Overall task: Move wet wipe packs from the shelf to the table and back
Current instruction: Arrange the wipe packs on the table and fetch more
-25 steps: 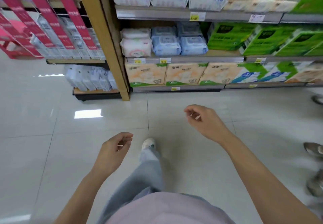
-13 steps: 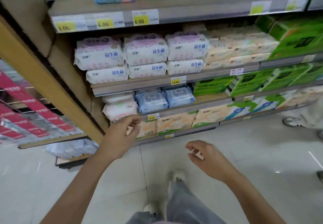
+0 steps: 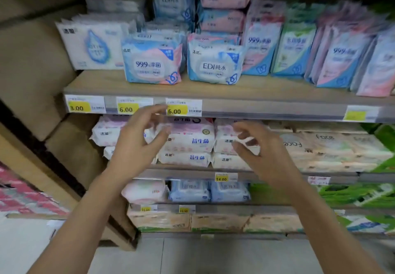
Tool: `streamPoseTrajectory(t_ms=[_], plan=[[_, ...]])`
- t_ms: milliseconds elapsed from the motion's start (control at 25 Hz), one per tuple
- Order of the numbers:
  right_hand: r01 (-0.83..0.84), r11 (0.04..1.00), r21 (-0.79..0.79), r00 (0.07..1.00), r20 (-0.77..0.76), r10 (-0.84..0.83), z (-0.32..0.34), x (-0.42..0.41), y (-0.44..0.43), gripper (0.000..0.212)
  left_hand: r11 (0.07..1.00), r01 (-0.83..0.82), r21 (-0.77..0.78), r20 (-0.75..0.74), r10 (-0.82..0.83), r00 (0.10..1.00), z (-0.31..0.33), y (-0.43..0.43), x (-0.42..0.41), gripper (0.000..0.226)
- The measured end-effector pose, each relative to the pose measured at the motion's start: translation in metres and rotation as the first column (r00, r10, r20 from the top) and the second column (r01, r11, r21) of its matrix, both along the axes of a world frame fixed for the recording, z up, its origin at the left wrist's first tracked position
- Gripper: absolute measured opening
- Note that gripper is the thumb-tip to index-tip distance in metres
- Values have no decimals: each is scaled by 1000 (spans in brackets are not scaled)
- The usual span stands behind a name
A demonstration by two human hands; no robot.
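Wet wipe packs fill a wooden shelf (image 3: pixel 224 90). At its front stand a blue-pink "99.9" pack (image 3: pixel 152 64) and a blue-white "EDI" pack (image 3: pixel 214 65). On the shelf below lie white-pink packs (image 3: pixel 190 138) in two layers. My left hand (image 3: pixel 136 139) is raised in front of that lower row, its fingertips near the price rail, fingers loosely curved and holding nothing. My right hand (image 3: pixel 259 148) hovers beside it at the same height, fingers also loosely curved and empty. Neither hand touches a pack.
Tall pink and blue packs (image 3: pixel 339 59) stand at the right of the upper shelf. Yellow price tags (image 3: pixel 177 110) line the rail. Green tissue packs (image 3: pixel 346 194) and beige tissue boxes (image 3: pixel 218 222) fill lower shelves. A wooden upright (image 3: pixel 64 151) bounds the left side.
I have come closer to the shelf and my view has tilted up. Both hands rose from near floor level to the price rail and the white-pink packs.
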State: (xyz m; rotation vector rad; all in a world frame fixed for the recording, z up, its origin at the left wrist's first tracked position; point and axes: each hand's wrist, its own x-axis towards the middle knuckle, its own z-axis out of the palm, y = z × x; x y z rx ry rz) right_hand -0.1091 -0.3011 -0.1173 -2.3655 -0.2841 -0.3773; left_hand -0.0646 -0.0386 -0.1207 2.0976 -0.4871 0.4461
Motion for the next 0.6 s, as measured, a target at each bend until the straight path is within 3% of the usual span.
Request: streamPoseTrajectory(t_ms=[120, 240, 400, 600], plan=[[-3, 997, 74, 987, 159, -9, 30, 43, -2, 42, 997, -78, -4, 161, 78, 984, 27, 4, 36, 43], [31, 999, 35, 961, 273, -39, 50, 83, -1, 51, 978, -208, 14, 248, 198, 948, 48, 15, 70, 51], [138, 990, 2, 961, 242, -135, 64, 134, 2, 76, 937, -340, 77, 91, 333, 938, 58, 24, 106, 82], [132, 986, 105, 980, 135, -146, 54, 157, 3, 83, 973, -208, -104, -63, 202, 977, 53, 30, 121, 88]])
